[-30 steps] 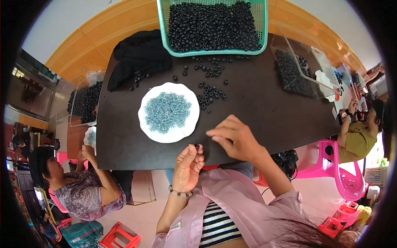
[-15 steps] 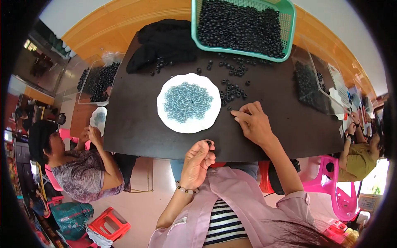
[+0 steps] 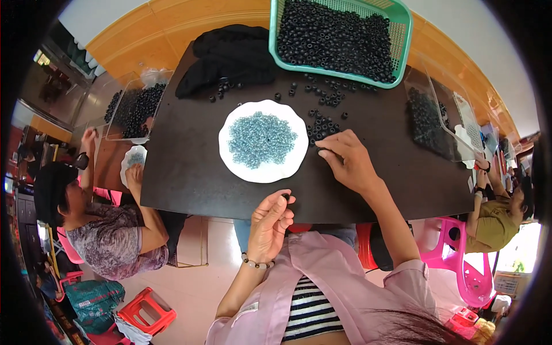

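Observation:
My left hand (image 3: pixel 269 225) is held at the table's front edge, its thumb and fingertips pinched on a small black bead (image 3: pixel 286 196). My right hand (image 3: pixel 352 162) reaches over the dark tabletop beside a cluster of black ring-shaped beads (image 3: pixel 323 127). Its thumb and forefinger close around something small and dark that I cannot make out. Left of that hand lies a white scalloped plate (image 3: pixel 265 176), heaped in the middle with tiny clear blue-grey beads (image 3: pixel 259 140).
A green plastic basket (image 3: pixel 409 43) full of black beads stands at the back, with loose beads before it. Black cloth (image 3: pixel 230 63) lies at the far left. A clear box (image 3: pixel 445 123) of dark pieces is on the right. Co-workers sit left (image 3: pixel 115 230) and right (image 3: pixel 499 215).
My right hand has moved slightly left and its fingertips have closed over the small dark thing by the beads. My left hand keeps its black bead. The left co-worker has raised one hand.

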{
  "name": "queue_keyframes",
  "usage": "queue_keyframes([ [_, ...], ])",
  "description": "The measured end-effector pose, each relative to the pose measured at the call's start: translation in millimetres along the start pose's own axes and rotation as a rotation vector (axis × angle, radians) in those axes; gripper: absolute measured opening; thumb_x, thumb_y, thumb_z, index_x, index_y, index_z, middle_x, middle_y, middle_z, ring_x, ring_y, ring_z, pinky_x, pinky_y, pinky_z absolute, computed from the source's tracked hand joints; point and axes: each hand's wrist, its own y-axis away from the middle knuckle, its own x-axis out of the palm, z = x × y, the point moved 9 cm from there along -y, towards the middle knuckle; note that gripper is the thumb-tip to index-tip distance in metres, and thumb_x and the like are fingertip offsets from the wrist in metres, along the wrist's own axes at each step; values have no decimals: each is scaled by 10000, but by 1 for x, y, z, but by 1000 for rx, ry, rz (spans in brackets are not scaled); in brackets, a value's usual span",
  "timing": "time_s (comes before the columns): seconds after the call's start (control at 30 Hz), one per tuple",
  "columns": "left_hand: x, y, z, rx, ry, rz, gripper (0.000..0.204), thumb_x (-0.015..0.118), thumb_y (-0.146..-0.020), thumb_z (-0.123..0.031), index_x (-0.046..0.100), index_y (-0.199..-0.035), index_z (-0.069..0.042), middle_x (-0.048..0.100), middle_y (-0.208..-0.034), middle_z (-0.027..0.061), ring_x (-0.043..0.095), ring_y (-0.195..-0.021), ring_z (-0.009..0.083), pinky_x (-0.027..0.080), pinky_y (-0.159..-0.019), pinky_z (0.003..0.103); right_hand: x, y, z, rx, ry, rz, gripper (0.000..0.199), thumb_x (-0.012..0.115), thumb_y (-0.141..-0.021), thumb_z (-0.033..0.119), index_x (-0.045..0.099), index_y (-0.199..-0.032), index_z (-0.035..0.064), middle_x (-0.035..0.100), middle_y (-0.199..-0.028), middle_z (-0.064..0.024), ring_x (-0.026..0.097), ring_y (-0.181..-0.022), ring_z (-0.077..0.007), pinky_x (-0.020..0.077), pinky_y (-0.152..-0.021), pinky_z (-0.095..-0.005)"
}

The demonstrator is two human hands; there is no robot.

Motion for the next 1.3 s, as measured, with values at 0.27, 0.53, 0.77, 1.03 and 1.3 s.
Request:
queue_keyframes([
  [0.27,-6,6,-15,137,-51,-7,207,599,-918,-163,600,-1078,-32,671,-896,74,615,-642,69,521,-579,179,36,-41,29,-119,-13,83,177,642,-784,51,684,-956,65,644,-876,-90,552,-807,-279,465,-722,-360],
  [0.53,-18,8,-15,135,35,-16,204,612,-909,-199,605,-1035,-39,667,-903,80,610,-655,82,519,-575,183,69,-58,31,-134,66,150,190,639,-776,95,677,-960,66,636,-856,-102,552,-841,-299,467,-741,-391],
  [0.77,-19,3,-11,101,137,82,219,601,-914,-221,595,-1052,-52,650,-940,60,589,-697,85,513,-604,198,89,-57,32,-60,64,341,165,661,-770,118,673,-933,95,629,-829,-77,557,-846,-291,474,-747,-391],
  [1.03,-12,0,-9,45,212,76,222,612,-903,-228,599,-1052,-63,664,-948,49,580,-660,59,502,-582,165,84,-53,34,-60,82,337,78,648,-764,101,653,-842,104,624,-818,-60,556,-834,-272,466,-707,-396],
  [1.3,-15,-2,-9,47,218,94,266,617,-898,-219,593,-1109,-59,670,-958,51,598,-690,65,507,-609,169,90,-52,32,-66,62,326,95,666,-765,143,645,-850,105,609,-807,-65,549,-837,-270,461,-709,-399],
])
